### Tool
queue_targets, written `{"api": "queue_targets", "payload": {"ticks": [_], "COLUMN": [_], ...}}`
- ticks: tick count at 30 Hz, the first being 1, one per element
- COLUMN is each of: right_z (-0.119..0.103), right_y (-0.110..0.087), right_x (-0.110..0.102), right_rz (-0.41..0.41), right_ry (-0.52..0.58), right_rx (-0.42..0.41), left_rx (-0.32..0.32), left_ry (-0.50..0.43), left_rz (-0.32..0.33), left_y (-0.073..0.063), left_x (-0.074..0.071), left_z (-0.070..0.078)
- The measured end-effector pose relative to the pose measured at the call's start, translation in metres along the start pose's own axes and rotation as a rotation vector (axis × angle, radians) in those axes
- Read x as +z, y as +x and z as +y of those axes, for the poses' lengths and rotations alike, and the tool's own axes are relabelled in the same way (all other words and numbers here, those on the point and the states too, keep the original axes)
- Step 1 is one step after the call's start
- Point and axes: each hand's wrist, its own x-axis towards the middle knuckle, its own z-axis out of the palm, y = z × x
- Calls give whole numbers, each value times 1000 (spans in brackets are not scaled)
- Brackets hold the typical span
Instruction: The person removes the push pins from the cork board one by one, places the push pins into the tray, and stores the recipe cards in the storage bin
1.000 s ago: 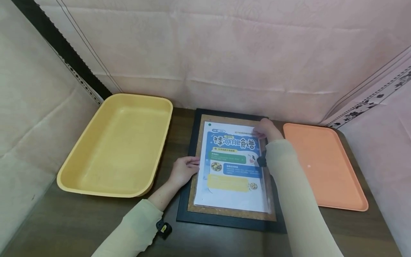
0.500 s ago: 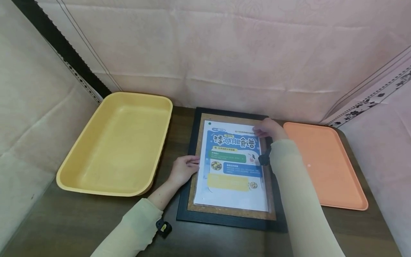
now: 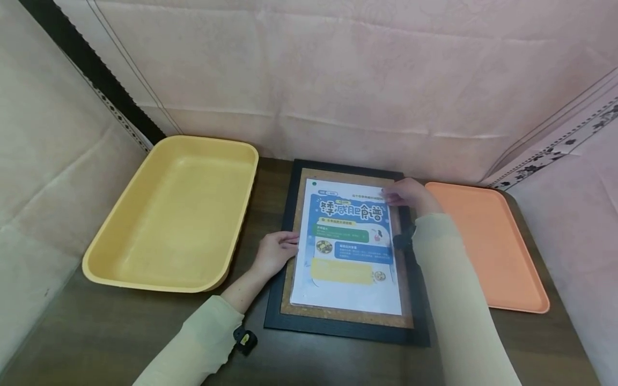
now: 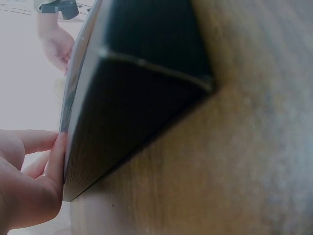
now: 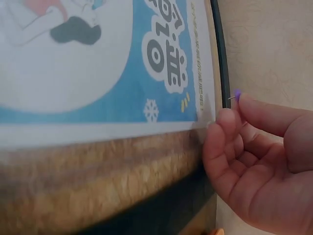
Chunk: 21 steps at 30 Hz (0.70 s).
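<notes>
A laminated blue-and-white printed poster (image 3: 345,292) lies on a cork board (image 3: 345,317) with a black frame (image 3: 338,331). A small green push pin (image 3: 314,183) shows at its upper left corner. My left hand (image 3: 273,254) holds the poster's left edge, with thumb and finger meeting there in the left wrist view. At the upper right corner, my right hand (image 3: 410,195) pinches a purple push pin (image 5: 237,95) between thumb and finger. Its metal point is visible in the right wrist view, clear of the board. The other fingers of that hand are curled near the poster's corner.
A deep yellow tray (image 3: 164,214) stands left of the board. To the right, partly behind my right arm, lies a flat orange tray (image 3: 487,241). A pale cloth wall (image 3: 338,80) rises close behind the board. Brown wood-grain tabletop (image 3: 120,332) extends in front.
My right hand and forearm have shifted slightly to the right near the poster's upper corner. The left hand stays at the left edge. The whole view has drifted a little upward.
</notes>
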Motion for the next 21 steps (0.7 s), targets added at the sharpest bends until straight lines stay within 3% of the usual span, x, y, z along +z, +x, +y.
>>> {"api": "queue_targets", "payload": {"ticks": [6, 21], "right_z": [3, 25], "right_y": [-16, -56], "right_x": [-12, -54], "right_rz": [-45, -136], "right_ry": [118, 70], "right_rx": [-28, -181], "left_rx": [-14, -15], "left_ry": [0, 8], "left_rz": [-2, -7], "left_y": [0, -1], "left_x": [0, -1], "left_z": [0, 1]}}
